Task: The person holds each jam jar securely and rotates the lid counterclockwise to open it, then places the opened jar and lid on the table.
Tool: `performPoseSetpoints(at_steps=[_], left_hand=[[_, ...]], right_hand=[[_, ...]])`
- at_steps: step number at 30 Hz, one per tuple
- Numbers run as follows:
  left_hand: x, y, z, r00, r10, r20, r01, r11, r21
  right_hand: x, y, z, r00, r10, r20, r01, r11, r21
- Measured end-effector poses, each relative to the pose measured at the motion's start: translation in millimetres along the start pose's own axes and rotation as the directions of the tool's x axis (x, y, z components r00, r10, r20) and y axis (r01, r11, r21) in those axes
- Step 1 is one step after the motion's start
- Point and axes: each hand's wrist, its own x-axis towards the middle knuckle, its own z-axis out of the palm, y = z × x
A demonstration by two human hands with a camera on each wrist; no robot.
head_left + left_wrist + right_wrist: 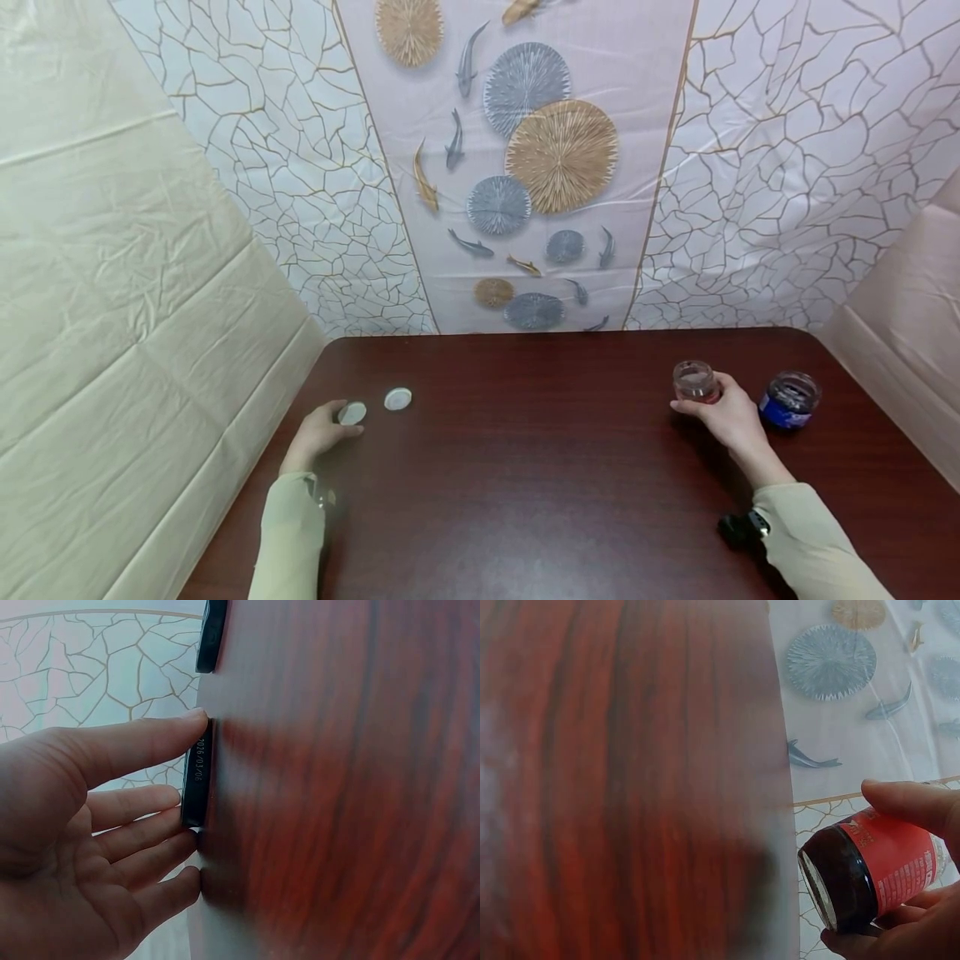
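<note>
At the table's left side my left hand (318, 435) pinches a round jar lid (352, 413) by its rim, thumb on one side and fingers opposite. The pale inner face points up; in the left wrist view its black rim (196, 776) bears a printed date. A second lid (398, 399) lies just to the right, pale face up. On the right, my right hand (733, 419) grips a glass jar with a red label (694, 382). The right wrist view shows this jar (892, 859) raised off the table, with dark contents near its base.
An open glass jar with a blue label (789, 404) stands to the right of my right hand. Both jars lack lids. The dark red-brown table (525, 467) ends at a patterned cloth backdrop (510, 167), with a pale cloth wall (142, 333) along the left.
</note>
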Motion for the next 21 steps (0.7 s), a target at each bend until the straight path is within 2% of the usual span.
performPoseSetpoints(at_steps=[21], left_hand=[[-1.0,1.2,-0.1,1.0,0.005,-0.005,-0.005,1.0,0.003]], right_hand=[[2.3,2.5,2.2,1.0,-0.013,0.014,0.014,0.996,-0.088]])
